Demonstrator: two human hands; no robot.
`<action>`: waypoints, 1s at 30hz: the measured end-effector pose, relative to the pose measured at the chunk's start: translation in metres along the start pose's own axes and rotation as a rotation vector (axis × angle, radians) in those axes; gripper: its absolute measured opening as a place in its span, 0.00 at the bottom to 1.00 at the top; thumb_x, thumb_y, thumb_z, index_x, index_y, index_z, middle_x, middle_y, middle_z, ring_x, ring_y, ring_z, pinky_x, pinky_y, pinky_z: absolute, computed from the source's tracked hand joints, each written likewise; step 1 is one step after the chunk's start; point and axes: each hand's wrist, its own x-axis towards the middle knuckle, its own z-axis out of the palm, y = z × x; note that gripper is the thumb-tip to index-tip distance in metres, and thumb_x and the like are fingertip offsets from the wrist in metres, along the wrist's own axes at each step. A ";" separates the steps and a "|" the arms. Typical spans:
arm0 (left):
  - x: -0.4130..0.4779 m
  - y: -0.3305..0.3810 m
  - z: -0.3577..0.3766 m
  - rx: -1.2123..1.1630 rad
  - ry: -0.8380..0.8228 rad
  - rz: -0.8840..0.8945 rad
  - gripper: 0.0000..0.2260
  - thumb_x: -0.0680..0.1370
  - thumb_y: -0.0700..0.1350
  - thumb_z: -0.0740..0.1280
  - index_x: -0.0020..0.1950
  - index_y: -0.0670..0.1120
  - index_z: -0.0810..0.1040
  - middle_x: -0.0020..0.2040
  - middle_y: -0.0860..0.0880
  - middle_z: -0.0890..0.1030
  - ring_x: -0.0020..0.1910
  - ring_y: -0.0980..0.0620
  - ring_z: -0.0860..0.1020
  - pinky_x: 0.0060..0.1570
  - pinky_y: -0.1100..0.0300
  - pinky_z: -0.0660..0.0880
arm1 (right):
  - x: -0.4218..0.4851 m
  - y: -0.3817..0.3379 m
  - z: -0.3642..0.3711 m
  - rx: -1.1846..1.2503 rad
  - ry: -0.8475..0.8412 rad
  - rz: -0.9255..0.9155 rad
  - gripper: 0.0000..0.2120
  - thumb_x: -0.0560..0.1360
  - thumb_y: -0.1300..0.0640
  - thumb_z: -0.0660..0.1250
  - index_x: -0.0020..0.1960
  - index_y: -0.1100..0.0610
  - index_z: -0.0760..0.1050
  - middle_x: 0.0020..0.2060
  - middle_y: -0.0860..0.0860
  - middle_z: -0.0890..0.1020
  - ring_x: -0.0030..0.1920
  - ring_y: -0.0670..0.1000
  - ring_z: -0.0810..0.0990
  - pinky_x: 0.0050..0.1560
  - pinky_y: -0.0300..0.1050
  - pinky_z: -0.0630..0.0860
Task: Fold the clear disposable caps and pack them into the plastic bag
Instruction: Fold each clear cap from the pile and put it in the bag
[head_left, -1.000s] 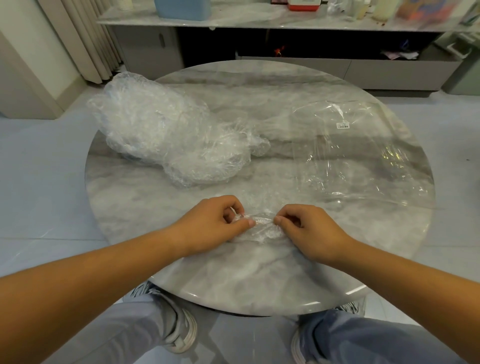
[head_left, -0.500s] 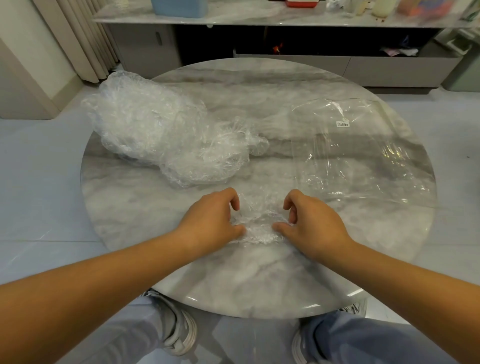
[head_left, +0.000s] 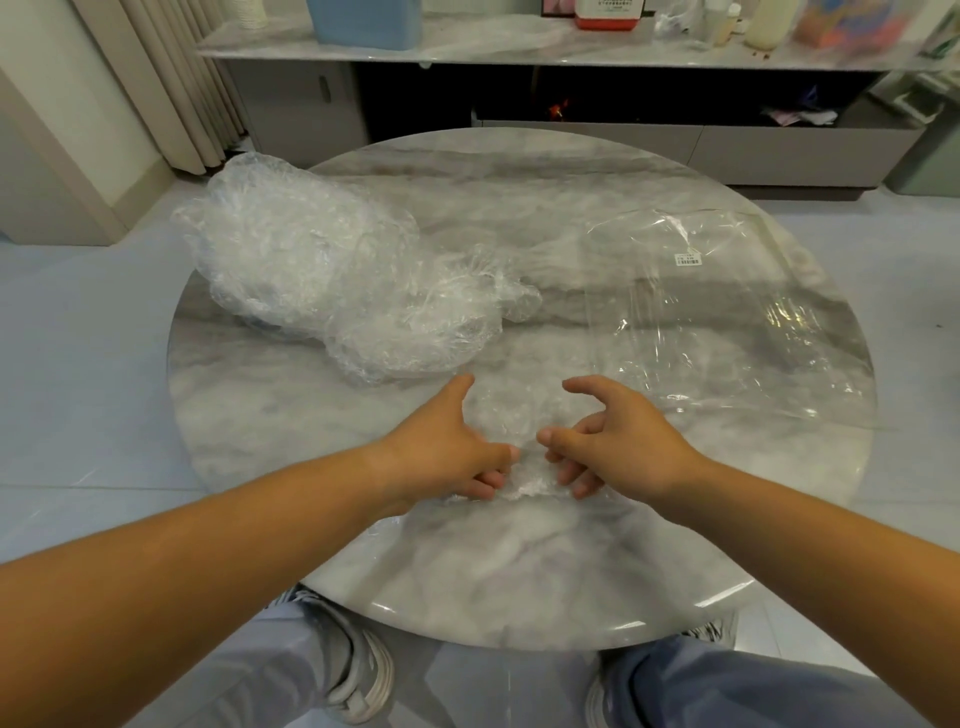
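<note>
A single clear cap (head_left: 519, 423) lies crumpled on the round marble table (head_left: 519, 577), close to the near edge. My left hand (head_left: 441, 449) and my right hand (head_left: 626, 441) sit at its two sides. On each hand the index finger points forward, while the thumb and the curled lower fingers pinch the cap's near edge. A loose pile of clear caps (head_left: 332, 280) covers the table's left part. The flat clear plastic bag (head_left: 717, 322), with a small white label, lies on the right, its mouth toward my right hand.
A low cabinet (head_left: 571, 150) with a marble top stands behind the table, carrying a blue box, bottles and other items. Curtains hang at the back left. My knees and shoes show under the table's near edge.
My hands have moved apart slightly. The index fingers, curled a second ago, now stretch forward along the cap's sides, and the cap is spread wider between them.
</note>
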 end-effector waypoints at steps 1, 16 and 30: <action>0.000 0.000 -0.001 -0.030 -0.015 -0.020 0.46 0.76 0.42 0.75 0.82 0.59 0.46 0.49 0.38 0.85 0.49 0.40 0.85 0.49 0.49 0.84 | 0.001 0.002 0.000 0.053 -0.021 0.032 0.29 0.77 0.58 0.74 0.73 0.50 0.65 0.42 0.62 0.85 0.34 0.56 0.84 0.33 0.46 0.80; 0.012 -0.007 -0.038 -0.513 -0.185 -0.207 0.12 0.82 0.47 0.66 0.59 0.40 0.78 0.56 0.32 0.83 0.55 0.37 0.84 0.51 0.48 0.83 | 0.002 0.009 -0.015 0.030 -0.006 0.024 0.17 0.79 0.51 0.70 0.42 0.65 0.83 0.39 0.60 0.86 0.31 0.50 0.80 0.31 0.42 0.77; 0.008 -0.013 -0.022 0.185 0.046 0.026 0.11 0.71 0.42 0.80 0.46 0.38 0.83 0.36 0.41 0.84 0.36 0.48 0.84 0.44 0.50 0.85 | 0.000 0.019 -0.014 -0.498 0.041 -0.246 0.12 0.70 0.52 0.79 0.49 0.43 0.80 0.43 0.47 0.78 0.37 0.42 0.76 0.43 0.31 0.71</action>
